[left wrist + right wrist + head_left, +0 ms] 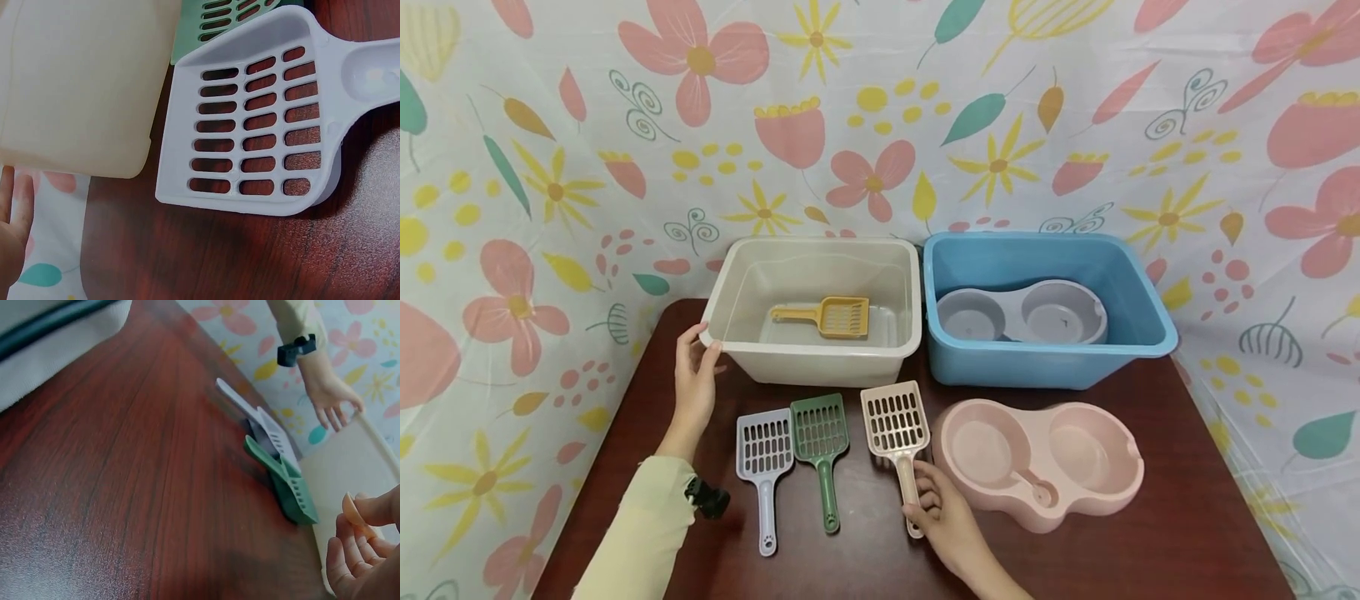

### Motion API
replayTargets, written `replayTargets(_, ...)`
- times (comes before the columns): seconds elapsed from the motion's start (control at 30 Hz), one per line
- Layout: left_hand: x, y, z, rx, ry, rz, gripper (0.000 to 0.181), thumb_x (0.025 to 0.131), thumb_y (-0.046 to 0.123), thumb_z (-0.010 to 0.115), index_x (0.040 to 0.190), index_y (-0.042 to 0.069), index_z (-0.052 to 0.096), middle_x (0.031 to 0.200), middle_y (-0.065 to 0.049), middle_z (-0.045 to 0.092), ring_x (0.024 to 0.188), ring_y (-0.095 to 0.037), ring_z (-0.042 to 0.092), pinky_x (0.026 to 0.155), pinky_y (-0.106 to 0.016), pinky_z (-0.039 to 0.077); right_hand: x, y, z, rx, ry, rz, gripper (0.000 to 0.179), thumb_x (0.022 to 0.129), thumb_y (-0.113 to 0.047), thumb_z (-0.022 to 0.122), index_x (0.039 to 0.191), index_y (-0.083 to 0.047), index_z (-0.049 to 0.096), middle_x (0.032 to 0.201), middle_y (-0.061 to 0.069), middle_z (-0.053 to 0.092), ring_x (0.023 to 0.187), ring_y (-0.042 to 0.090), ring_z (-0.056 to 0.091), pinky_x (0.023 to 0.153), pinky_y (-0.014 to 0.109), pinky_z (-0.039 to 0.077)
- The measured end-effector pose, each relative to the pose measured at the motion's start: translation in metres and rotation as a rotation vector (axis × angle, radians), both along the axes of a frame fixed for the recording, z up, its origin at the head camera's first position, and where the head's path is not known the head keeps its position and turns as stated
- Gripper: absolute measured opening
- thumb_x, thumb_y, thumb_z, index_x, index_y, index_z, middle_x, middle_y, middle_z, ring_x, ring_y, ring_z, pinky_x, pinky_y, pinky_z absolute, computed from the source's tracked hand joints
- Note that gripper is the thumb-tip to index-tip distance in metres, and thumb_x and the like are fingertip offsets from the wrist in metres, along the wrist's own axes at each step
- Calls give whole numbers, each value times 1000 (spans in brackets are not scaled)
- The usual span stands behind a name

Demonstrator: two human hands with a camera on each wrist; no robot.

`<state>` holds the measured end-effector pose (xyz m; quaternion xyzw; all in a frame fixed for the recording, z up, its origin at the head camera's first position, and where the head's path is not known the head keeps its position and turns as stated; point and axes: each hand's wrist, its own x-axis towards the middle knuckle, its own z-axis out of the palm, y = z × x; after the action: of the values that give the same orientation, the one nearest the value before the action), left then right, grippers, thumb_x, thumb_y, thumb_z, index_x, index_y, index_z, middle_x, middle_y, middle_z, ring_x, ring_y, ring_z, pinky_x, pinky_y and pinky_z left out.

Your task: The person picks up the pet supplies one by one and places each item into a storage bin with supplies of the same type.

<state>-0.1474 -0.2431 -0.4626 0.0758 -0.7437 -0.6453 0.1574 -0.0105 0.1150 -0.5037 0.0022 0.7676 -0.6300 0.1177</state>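
Observation:
My left hand (695, 383) grips the front left corner of the beige litter box (816, 367) at its rim. Inside that box lies a yellow litter scoop (844, 318). My right hand (946, 518) holds a beige litter scoop (907, 487) by its handle, with the slotted head pointing towards the boxes. In the right wrist view, thumb and fingers close round the handle's end. Between my hands, a lavender scoop (765, 471) and a green scoop (822, 450) lie side by side on the table, handles towards me.
At the back right stands a blue litter box (1011, 367) with a grey double bowl (1015, 315) inside. A pink double bowl (1037, 454) sits on the dark wooden table (1180, 500) beside my right hand. Flower-patterned cloth (880, 108) rises behind and at both sides.

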Motion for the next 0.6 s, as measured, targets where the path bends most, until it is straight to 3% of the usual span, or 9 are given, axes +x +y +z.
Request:
replayTargets(0.2,5,4,10,-1,16,-13,44,104,11,48,144,-2,35,134,-21,48,106,-6,51,79,-21,45,6,0,12,-43,23,11,57,83,11,71,136,4,50,105,14,59,75,8,53,63,20,45)
replayTargets(0.43,5,2,8,5,9,-12,44,104,10,48,144,-2,36,131,-15,50,106,-7,52,78,-21,46,9,-1,25,-68,298,51,58,81,9,73,134,4,51,103,13,61,78,7,57,63,23,49)
replayTargets(0.6,5,2,10,-5,9,-14,44,104,10,48,144,-1,36,129,-14,51,105,-6,52,78,-20,47,0,-3,39,-78,379,72,60,80,10,73,135,3,50,104,12,62,80,8,58,64,24,50)
